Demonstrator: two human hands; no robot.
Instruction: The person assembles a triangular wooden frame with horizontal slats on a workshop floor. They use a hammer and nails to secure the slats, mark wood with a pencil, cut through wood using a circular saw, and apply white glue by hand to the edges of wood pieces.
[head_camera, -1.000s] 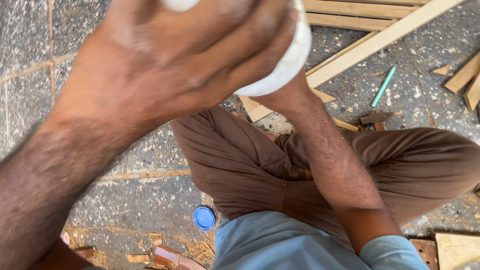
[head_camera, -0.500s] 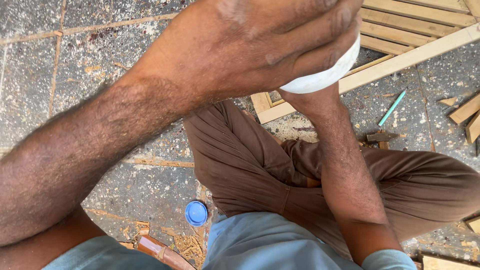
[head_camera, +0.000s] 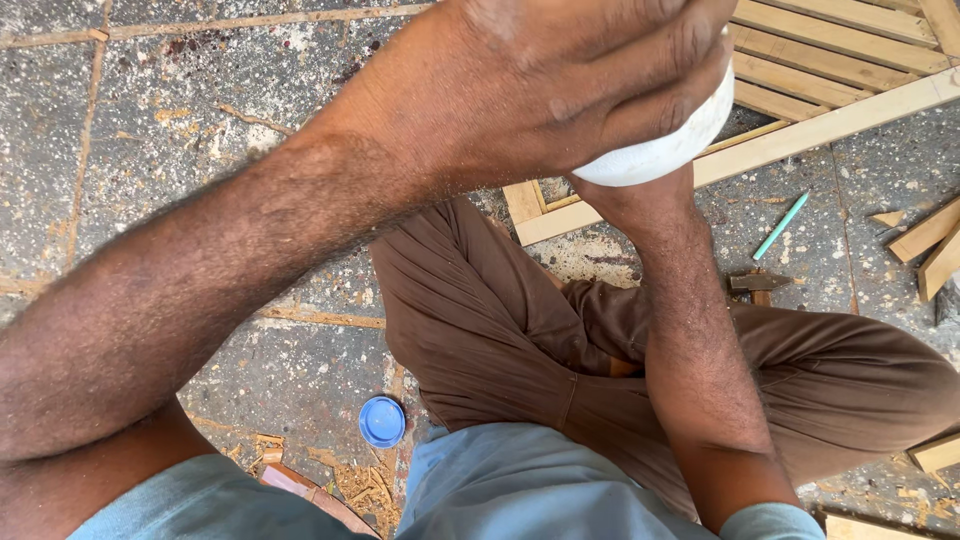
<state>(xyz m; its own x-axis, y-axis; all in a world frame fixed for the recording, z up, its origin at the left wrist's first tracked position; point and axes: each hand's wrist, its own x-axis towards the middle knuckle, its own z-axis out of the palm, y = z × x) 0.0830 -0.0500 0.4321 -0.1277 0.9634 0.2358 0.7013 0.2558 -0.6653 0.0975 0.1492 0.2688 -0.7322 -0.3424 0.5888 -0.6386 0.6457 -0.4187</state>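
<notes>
Sitting cross-legged on the stone floor (head_camera: 150, 150), I am clasping a white plastic container (head_camera: 665, 150) in my left hand (head_camera: 590, 70), fingers wrapped over its top and side. My right hand (head_camera: 640, 205) is coming up from beneath; only the wrist shows, so I cannot tell whether that grip is clenched or loose. The container is hanging high in the far middle, above my brown trousers (head_camera: 500, 330). A blue cap (head_camera: 382, 421) is lying near left on the floor, apart from it, beside wood shavings (head_camera: 360, 480). A slatted wooden frame (head_camera: 830, 70) is lying far right, a teal pencil (head_camera: 781, 226) just near of it.

Risk, as I judge it: if that cap belongs here, the container is open, and tipping it could spill onto my lap or the frame.
</notes>
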